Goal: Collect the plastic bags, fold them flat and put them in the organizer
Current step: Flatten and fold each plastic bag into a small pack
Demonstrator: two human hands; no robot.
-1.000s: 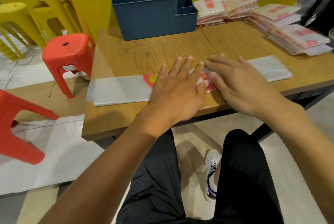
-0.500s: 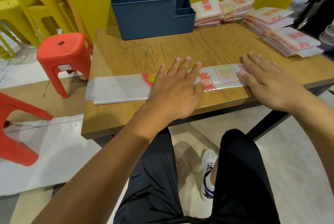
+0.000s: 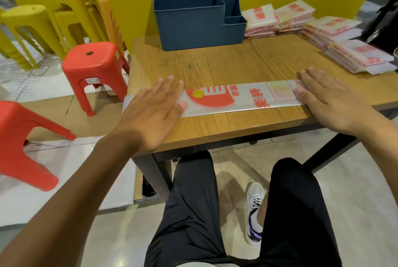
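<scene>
Two flat hands, left hand [image 3: 150, 111] and right hand [image 3: 329, 98], fingers straight, are pressing opposite ends of a bag [image 3: 239, 98] lying along the table [image 3: 226, 66] edge, probably smoothing it for folding; the organizer [image 3: 189, 30] is waiting behind.

bag [image 3: 237, 98] ends under hands, right stacks [image 3: 359, 58] blurred

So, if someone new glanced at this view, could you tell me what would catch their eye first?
Most likely the long folded plastic bag with red print, pressed flat along the near edge of the wooden table by the left hand and the right hand, one at each end. Behind it stands the blue organizer, with stacks of folded bags on the table to its right.
</scene>
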